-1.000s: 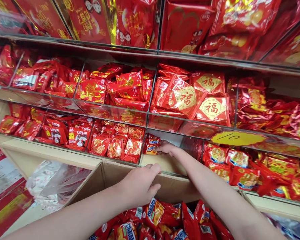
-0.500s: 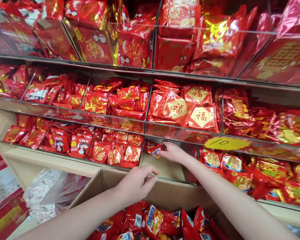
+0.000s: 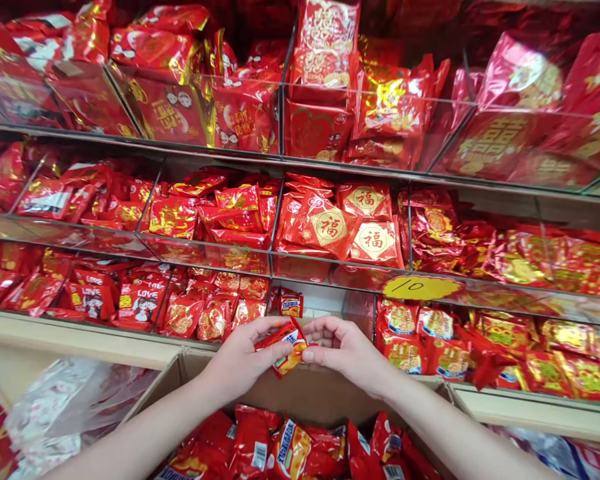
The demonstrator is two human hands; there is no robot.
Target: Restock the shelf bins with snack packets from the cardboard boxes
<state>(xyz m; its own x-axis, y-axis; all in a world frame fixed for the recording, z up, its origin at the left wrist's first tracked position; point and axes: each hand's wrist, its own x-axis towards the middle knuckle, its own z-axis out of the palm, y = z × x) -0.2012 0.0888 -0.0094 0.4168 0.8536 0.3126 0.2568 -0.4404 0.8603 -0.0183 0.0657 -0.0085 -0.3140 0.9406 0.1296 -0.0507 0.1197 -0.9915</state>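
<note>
Between my two hands, above the near edge of a cardboard box [image 3: 260, 393], is a small red snack packet [image 3: 291, 343] with a blue-and-white label and an orange picture. My left hand [image 3: 247, 357] grips it from the left, thumb across its front. From the other side, my right hand [image 3: 347, 353] pinches its right edge with curled fingers. Just behind them, a similar snack packet [image 3: 291, 304] stands at the left of a lower shelf compartment [image 3: 325, 307]. More red snack packets [image 3: 293, 450] fill the box below my wrists.
Clear-fronted shelf tiers hold many red packets, including ones with round gold emblems [image 3: 375, 240]. A yellow price tag [image 3: 420, 287] marked 10 hangs on the middle tier's front. Crumpled plastic bags [image 3: 75, 407] lie at lower left. Dividers [image 3: 363, 317] separate the compartments.
My right hand has come back out of the lower compartment towards my left hand. Both hands now hold a snack packet, and another stands in the compartment. The view has shifted right.
</note>
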